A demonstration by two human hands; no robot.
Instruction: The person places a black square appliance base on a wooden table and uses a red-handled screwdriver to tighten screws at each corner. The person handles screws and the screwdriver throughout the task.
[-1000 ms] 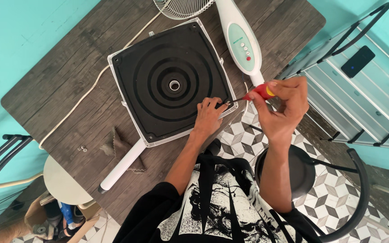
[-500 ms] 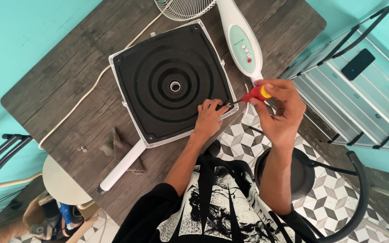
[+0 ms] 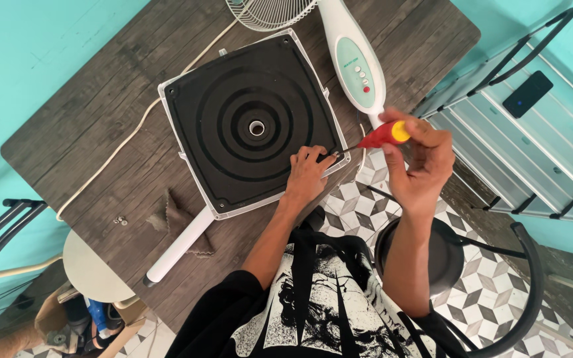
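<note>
**Screw at the base's corner**

Fan base (image 3: 250, 126) lies underside-up mid-desk. My left hand (image 3: 308, 171), fingers loosely spread, presses its near right corner. My right hand (image 3: 414, 159) grips the red screwdriver (image 3: 374, 138), tip at that corner. Next, I judge: a seated tip, steady turning.

Matt black plastic fan base (image 3: 247, 126) on rough grey wooden table (image 3: 101, 113).

Bright, even daylight fills the scene around the dark grey-brown wooden table (image 3: 87, 126), which shows crisp grain and no harsh glare. Only faint, soft shadows sit beside the square black ribbed fan base (image 3: 250, 126) resting on it. Focus is sharp throughout, without motion blur. Wide-angle distortion bends the turquoise walls beyond the table's edges.
</note>
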